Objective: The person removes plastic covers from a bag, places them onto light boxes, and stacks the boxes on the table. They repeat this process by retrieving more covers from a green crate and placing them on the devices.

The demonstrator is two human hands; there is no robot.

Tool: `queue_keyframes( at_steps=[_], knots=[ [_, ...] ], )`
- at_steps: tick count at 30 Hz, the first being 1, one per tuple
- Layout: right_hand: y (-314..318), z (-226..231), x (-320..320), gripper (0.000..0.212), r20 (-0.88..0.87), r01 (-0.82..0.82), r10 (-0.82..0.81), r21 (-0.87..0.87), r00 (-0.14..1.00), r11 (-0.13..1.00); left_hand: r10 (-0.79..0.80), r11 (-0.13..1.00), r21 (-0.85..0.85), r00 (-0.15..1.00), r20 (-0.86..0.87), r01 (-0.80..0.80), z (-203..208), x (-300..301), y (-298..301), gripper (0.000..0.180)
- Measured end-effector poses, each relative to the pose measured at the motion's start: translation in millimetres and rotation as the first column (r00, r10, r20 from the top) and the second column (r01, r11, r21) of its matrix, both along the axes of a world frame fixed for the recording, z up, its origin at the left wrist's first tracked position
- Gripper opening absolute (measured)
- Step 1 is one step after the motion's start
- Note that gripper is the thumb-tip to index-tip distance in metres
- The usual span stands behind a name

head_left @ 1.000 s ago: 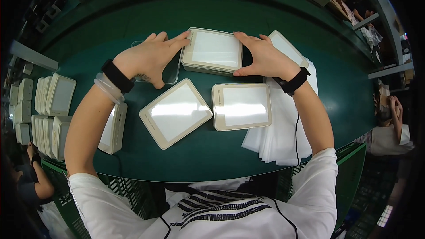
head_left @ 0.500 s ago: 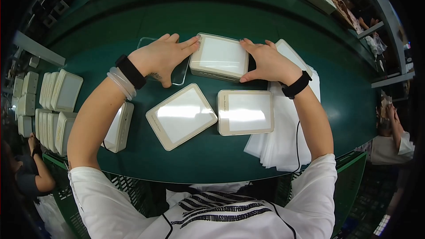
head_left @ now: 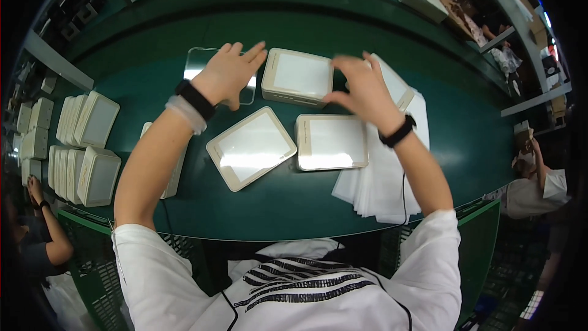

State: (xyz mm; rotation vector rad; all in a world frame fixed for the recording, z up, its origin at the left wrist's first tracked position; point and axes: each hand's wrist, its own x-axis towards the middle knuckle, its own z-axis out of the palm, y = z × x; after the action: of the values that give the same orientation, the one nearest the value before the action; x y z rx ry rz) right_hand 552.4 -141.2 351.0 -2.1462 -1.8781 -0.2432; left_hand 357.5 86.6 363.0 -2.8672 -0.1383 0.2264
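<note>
A cream box-shaped device [head_left: 300, 75] with a white top panel stands at the far middle, between my two hands. My left hand [head_left: 229, 75] is open just left of it, fingers spread, above a clear plastic cover [head_left: 197, 60] that it partly hides. Slightly blurred, my right hand [head_left: 365, 92] is open at the box's right side, thumb and fingers apart and holding nothing. Nearer to me lie a tilted flat cream device [head_left: 252, 149] and a straighter one [head_left: 332, 142]. Another cream-framed panel [head_left: 395, 83] shows partly behind my right hand.
White translucent sheets or bags [head_left: 373, 193] are fanned out under my right forearm. Another device [head_left: 174, 178] is half hidden by my left forearm. Rows of cream devices [head_left: 98, 175] stand at the left. Co-workers sit at both sides; green crates [head_left: 101, 263] flank me below the table edge.
Both hands have come away from the sides of the cream box, which they touched before. The view has shifted slightly, and more of the clear cover shows.
</note>
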Motion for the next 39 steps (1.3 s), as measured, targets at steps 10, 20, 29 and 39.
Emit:
queue_keyframes(
  at_steps=[10,20,29,39],
  knots=[
    [-67,7,-45,0.098,-0.223,-0.175,0.1,-0.348,0.97,0.921,0.092,0.93,-0.329,0.764,0.638,0.163,76,-102,-16,0.113],
    [52,40,-6,0.094,-0.276,-0.156,0.11,-0.152,0.955,0.976,0.323,0.755,-0.611,0.674,0.664,0.24,74,-176,-45,0.117],
    [45,18,-110,0.111,-0.162,-0.464,0.442,-0.144,0.882,0.874,0.365,0.723,-0.66,0.7,0.614,0.203,64,-205,-46,0.119],
    [29,56,-102,0.1,-0.227,-0.45,0.428,-0.057,0.875,0.891,0.495,0.531,-0.826,0.722,0.484,0.189,69,-205,-48,0.117]
  ],
)
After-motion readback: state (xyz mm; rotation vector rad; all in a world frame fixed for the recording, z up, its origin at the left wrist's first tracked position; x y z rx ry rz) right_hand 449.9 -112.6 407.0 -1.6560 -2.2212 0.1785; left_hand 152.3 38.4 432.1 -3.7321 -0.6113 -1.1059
